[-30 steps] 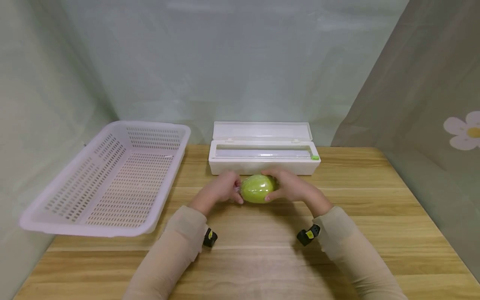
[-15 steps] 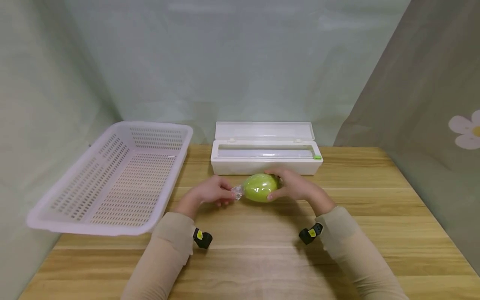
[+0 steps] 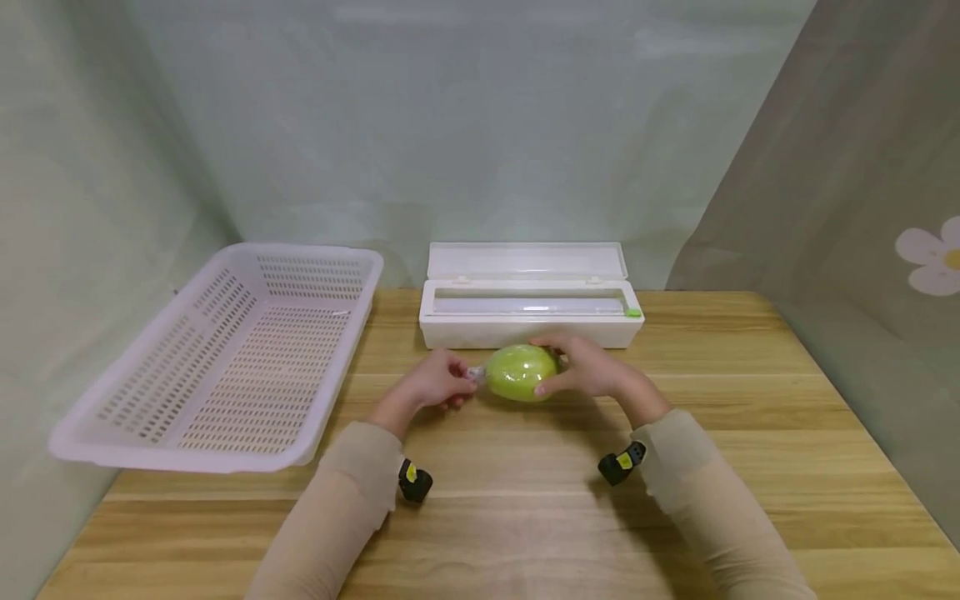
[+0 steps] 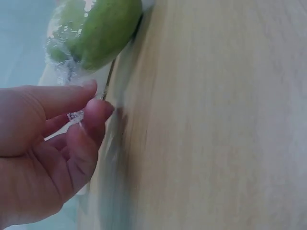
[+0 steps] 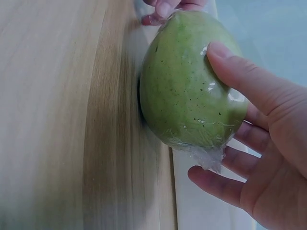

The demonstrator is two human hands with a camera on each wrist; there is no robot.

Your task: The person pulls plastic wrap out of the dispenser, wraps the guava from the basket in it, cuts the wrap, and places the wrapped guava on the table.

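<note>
A green mango [image 3: 519, 372] wrapped in clear cling film lies on its side over the wooden table, in front of the white box. My left hand [image 3: 433, 382] pinches the gathered tail of cling film [image 3: 476, 375] at the mango's left end, thumb against fingers. Around the right end curls my right hand [image 3: 588, 368]. In the right wrist view its thumb presses the mango's speckled skin [image 5: 182, 81] through the film, with the other fingers behind. A loose tuft of film [image 5: 208, 158] sticks out at that end, near those fingers.
Just behind the mango stands a white cling film dispenser [image 3: 532, 335], its lid raised, a roll inside and a green slider [image 3: 633, 313] at its right. To the left is a white perforated basket [image 3: 300, 454]. Fabric walls enclose the table [image 3: 517, 517] behind and at both sides.
From close against the mango, my left hand moved left, drawing out the film tail, then came slightly back toward the fruit. The right hand keeps its hold, almost in place.
</note>
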